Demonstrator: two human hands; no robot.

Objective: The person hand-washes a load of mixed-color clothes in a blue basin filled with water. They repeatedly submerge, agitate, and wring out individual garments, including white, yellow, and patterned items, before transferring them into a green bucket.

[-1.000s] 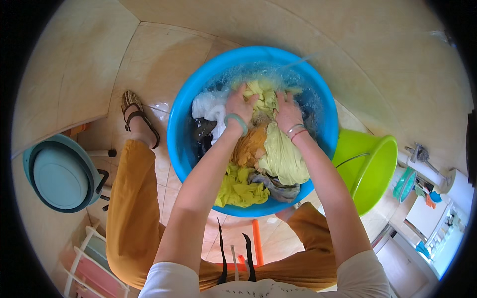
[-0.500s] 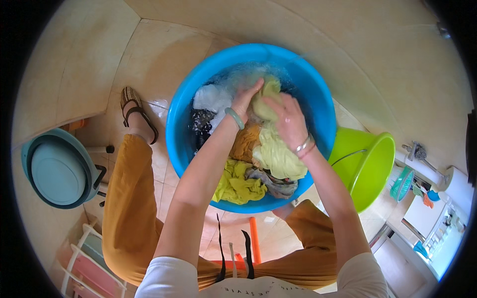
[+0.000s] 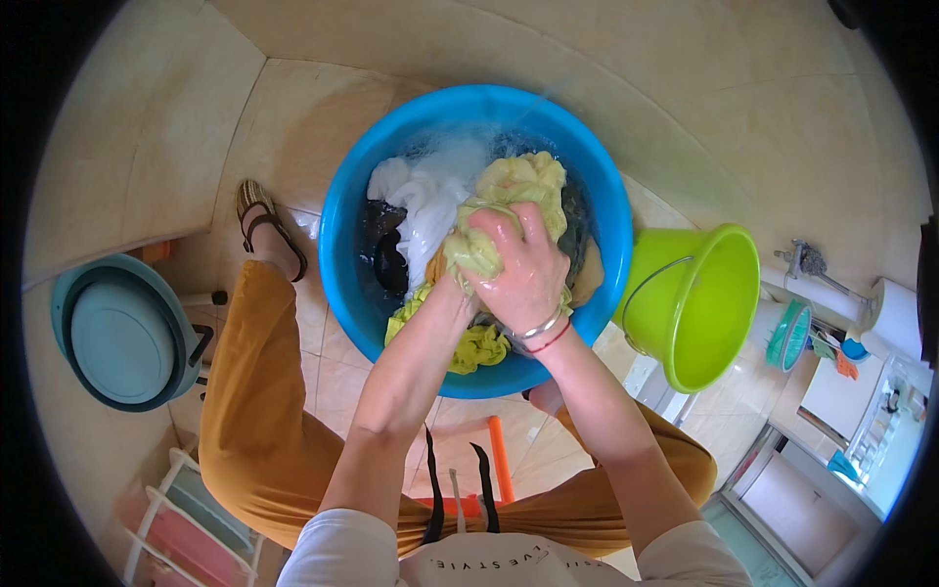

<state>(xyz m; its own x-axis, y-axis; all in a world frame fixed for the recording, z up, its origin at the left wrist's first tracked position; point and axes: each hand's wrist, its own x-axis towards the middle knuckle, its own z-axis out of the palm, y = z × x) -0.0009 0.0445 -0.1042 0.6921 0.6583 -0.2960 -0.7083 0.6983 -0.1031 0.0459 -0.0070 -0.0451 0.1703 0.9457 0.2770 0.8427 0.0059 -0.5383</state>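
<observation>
A large blue basin (image 3: pixel 333 230) holds water and several wet clothes. My right hand (image 3: pixel 528 269), with a bracelet and a red cord at its wrist, is closed on a pale yellow-green cloth (image 3: pixel 475 247). Part of that cloth covers my left hand (image 3: pixel 454 293), whose fingers are hidden beneath the cloth and the right hand. More pale yellow fabric (image 3: pixel 528 181) spreads beyond the knuckles. White cloth (image 3: pixel 430 201) floats on the left beside dark cloth (image 3: pixel 383 245). Bright yellow cloth (image 3: pixel 476 350) lies against the near side.
A lime-green bucket (image 3: pixel 650 293) with a wire handle stands tilted right of the basin. Nested grey-blue basins (image 3: pixel 122 333) are at the left wall, above a white rack (image 3: pixel 147 538). An orange stool (image 3: pixel 501 460) is between my legs. A tap (image 3: pixel 804 256) juts from the right wall.
Both hands have drawn nearer to me with the pale cloth. My left hand, visible earlier, is now mostly covered. The white cloth has spread, and the view has shifted slightly.
</observation>
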